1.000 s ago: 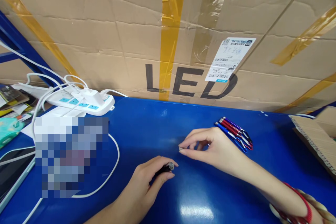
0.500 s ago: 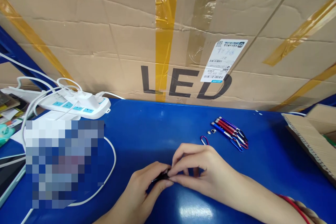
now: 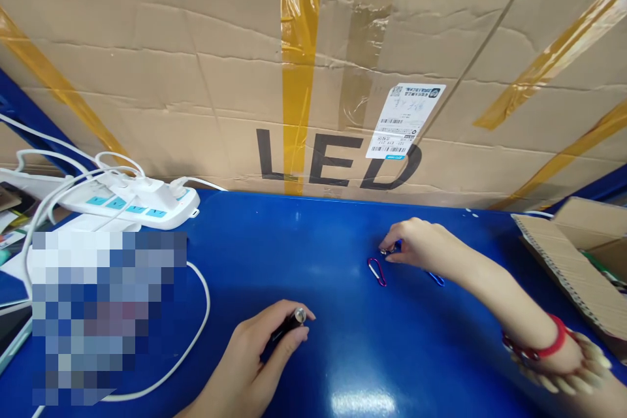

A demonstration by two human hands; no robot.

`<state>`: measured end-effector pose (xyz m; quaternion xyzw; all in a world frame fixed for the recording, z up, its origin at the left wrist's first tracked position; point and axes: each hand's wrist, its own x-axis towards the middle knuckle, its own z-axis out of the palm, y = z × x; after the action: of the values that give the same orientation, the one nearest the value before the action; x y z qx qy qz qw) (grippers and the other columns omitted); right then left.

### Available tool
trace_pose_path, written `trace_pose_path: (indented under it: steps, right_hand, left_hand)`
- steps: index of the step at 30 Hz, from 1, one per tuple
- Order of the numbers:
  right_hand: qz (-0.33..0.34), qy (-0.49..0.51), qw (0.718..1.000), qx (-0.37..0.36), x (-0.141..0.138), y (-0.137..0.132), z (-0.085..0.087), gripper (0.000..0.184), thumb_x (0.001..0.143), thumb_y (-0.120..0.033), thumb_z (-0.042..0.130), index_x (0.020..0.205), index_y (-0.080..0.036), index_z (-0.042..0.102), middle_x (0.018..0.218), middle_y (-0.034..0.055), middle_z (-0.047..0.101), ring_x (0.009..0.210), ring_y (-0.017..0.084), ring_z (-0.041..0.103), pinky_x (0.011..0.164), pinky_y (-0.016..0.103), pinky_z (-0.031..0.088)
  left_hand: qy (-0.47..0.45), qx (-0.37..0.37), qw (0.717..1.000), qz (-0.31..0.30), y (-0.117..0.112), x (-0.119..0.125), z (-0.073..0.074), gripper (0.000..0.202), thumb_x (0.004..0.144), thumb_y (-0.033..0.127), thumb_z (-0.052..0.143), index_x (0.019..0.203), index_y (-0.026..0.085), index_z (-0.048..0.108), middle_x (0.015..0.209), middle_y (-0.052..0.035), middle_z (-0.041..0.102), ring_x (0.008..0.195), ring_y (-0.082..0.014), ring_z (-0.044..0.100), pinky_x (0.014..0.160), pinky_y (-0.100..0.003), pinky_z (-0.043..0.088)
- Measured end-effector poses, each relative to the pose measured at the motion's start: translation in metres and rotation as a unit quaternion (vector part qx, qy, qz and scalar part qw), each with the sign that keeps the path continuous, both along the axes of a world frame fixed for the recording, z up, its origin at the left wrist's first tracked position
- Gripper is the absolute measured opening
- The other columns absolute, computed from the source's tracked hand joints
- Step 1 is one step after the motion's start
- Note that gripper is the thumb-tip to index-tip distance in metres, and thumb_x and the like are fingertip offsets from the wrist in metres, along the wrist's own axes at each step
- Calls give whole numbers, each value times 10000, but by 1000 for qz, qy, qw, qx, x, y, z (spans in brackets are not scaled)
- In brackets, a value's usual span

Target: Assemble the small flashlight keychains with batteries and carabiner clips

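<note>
The left hand [image 3: 259, 354] grips a black tube [image 3: 283, 332] above the bench [image 3: 274, 248], metal end exposed, seemingly for access; the right hand [image 3: 418, 241] bends over a small metal piece [image 3: 383, 251], its grip unclear.

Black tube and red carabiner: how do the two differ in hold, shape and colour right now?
Hold: the black tube is gripped in the left hand, while the red carabiner lies on the blue table.
Shape: the tube is a straight cylinder; the carabiner is a narrow loop.
Colour: the tube is black with a silvery end; the carabiner is red with a silvery bar.
Shared: both show silvery parts.
</note>
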<state>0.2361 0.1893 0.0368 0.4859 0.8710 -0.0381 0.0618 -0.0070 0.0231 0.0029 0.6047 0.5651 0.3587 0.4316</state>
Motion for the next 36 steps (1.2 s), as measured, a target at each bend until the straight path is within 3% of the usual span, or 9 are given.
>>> trace_pose_path:
  steps: [9,15,20,23,27,36]
  right_hand:
    - [-21,54,994,-97,-3,8,-11,89,765,-213,612,802,-189,689,661,7,668,414,88,527,428,209,388]
    - [3,66,990,-129,-10,2,-13,83,773,-207,609,725,-180,671,656,2,663,608,126,610,551,205,431]
    - [-1,87,987,-134,-16,-2,-19,126,789,-129,544,771,-180,657,599,-25,636,515,98,580,532,199,432]
    - [-10,99,988,-119,-17,-1,-21,161,781,-104,549,890,-171,646,669,-15,653,560,105,602,569,207,451]
    - [-31,103,989,-98,-13,4,-19,247,698,-154,678,944,-157,651,838,42,673,692,160,636,636,253,474]
    - [-90,126,976,-154,-3,13,-27,122,711,-141,644,827,-168,671,720,-1,681,553,115,632,403,168,469]
  left_hand:
    - [-16,5,1000,8,-1,0,1,170,881,296,451,879,231,608,775,27,611,730,-108,560,703,-170,412]
    - [-17,-4,1000,6,-1,0,1,176,881,309,451,882,236,611,770,31,614,724,-107,562,689,-161,412]
    - [-19,3,1000,2,-1,1,1,179,880,312,451,881,230,610,767,27,613,712,-110,557,689,-166,412]
    - [-21,3,1000,6,-1,1,1,178,880,310,451,879,233,611,766,29,612,719,-108,559,690,-162,409]
    - [-20,6,1000,9,-2,1,1,175,877,310,457,882,235,616,760,29,611,721,-109,563,690,-162,413]
    - [-1,20,1000,-17,1,-2,-3,181,892,301,443,887,227,608,782,18,621,732,-114,576,695,-167,431]
